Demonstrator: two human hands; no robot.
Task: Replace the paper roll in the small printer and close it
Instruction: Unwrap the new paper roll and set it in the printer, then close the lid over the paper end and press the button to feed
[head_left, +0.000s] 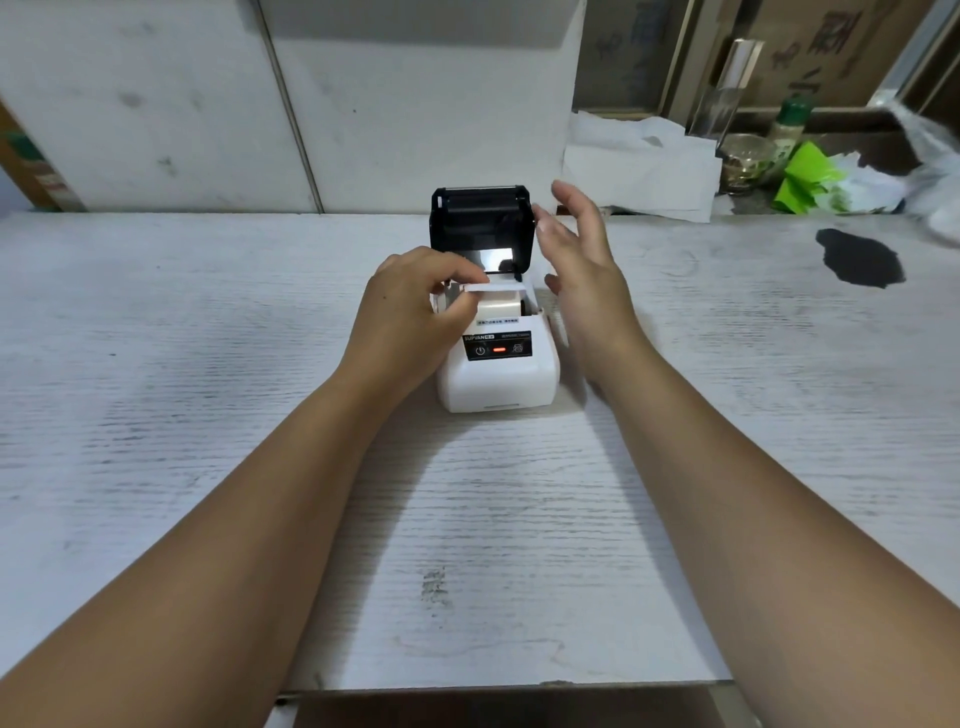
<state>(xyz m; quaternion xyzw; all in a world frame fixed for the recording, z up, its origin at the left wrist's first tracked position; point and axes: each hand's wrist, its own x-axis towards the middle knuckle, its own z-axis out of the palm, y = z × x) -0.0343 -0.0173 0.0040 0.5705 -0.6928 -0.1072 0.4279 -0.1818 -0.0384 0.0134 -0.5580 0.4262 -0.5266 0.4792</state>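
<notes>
A small white printer stands on the table, its black lid tipped up and back. Inside the open bay lies a white paper roll. My left hand pinches the loose end of the paper between thumb and forefinger over the bay. My right hand hovers just to the right of the lid, fingers spread, holding nothing. A red light shows on the printer's black front panel.
The white wood-grain table has its near edge at the bottom. A dark stain marks the right side. Crumpled white paper, a glass jar, a bottle and green packaging sit at the back right.
</notes>
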